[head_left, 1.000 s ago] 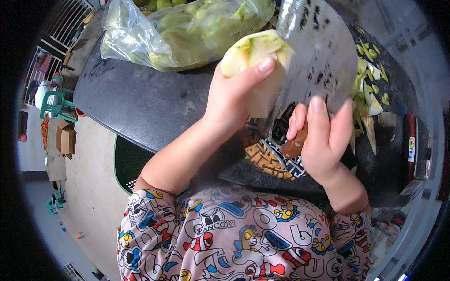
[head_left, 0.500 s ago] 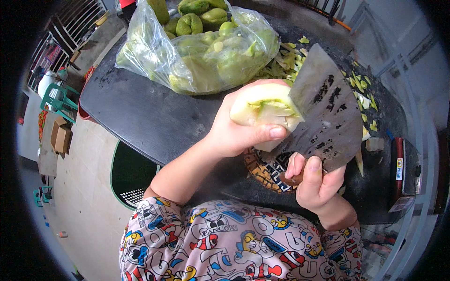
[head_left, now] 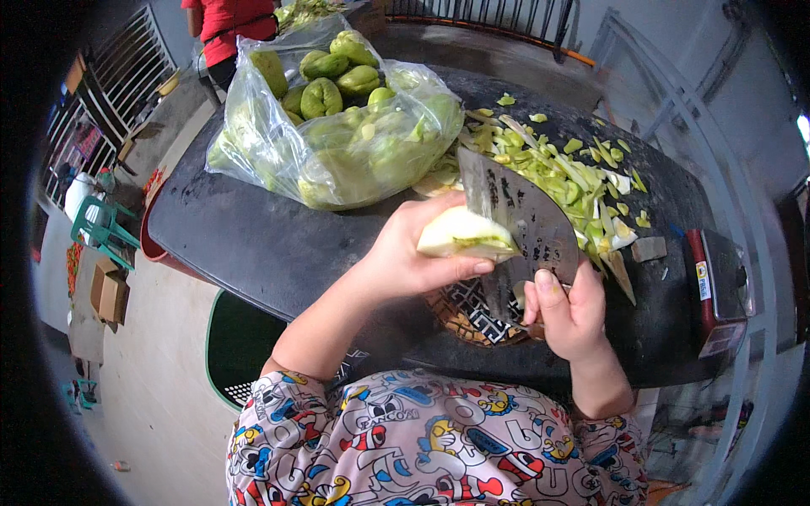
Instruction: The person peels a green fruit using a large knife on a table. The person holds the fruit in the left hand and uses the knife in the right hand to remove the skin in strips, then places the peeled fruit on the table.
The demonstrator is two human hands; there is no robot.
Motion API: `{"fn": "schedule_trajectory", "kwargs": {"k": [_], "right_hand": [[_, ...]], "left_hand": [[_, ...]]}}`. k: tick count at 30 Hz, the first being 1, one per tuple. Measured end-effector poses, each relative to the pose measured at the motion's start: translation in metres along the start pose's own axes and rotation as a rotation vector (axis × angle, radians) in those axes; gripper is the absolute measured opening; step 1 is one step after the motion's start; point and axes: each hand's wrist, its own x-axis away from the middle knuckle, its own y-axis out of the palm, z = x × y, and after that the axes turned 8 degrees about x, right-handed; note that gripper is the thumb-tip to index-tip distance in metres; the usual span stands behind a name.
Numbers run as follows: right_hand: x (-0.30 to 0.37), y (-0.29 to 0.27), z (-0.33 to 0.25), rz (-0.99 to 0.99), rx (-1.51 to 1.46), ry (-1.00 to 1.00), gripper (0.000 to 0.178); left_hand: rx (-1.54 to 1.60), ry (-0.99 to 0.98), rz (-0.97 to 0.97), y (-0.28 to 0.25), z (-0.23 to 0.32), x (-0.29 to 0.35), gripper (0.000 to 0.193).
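Landmark: clear bag (head_left: pixel 274 173) on the dark table (head_left: pixel 228 215).

Left hand (head_left: pixel 405 253): clamped around a peeled pale-green piece (head_left: pixel 460 234), thumb along its near side. Right hand (head_left: pixel 572 308): clenched on the cleaver (head_left: pixel 536 223), thumb up near the base of the blade; handle mostly hidden. Hands apart, both nearer the wearer than the bag and right of its middle.

Piece: held up in front of the bag's near right corner. Long axis roughly crosswise, tapering end pointing right, at the blade; whether blade and piece touch, cannot tell.

Cleaver: long axis rises from the grip, leaning left toward the bag; broad face toward the wearer.

Bag: open at top, unpeeled green fruits (head_left: pixel 321 99) showing. Peelings (head_left: pixel 582 181) strewn right of it. Small grey block (head_left: pixel 649 249) and dark red-edged box (head_left: pixel 717 282) farther right and nearer the wearer. Green chair (head_left: pixel 101 232) left of the bag, on the floor; person in red (head_left: pixel 236 29) beyond it.
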Motion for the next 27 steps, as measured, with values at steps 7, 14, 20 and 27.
{"fn": "schedule_trajectory", "kwargs": {"k": [7,14,20,27], "right_hand": [[0.012,-0.088,-0.006,0.573,-0.138,-0.046,0.046],[-0.003,-0.073,0.003,0.033,0.201,-0.103,0.077],[-0.018,-0.041,-0.001,-0.144,0.136,-0.332,0.051],[-0.015,-0.033,0.006,-0.085,0.18,-0.467,0.053]], "left_hand": [[-0.439,0.073,-0.066,-0.018,0.007,-0.003,0.045],[-0.502,0.349,-0.114,0.02,0.026,-0.021,0.052],[-0.149,0.374,-0.195,0.052,0.009,-0.03,0.077],[0.777,-0.252,0.108,0.086,-0.042,0.003,0.089]]}}
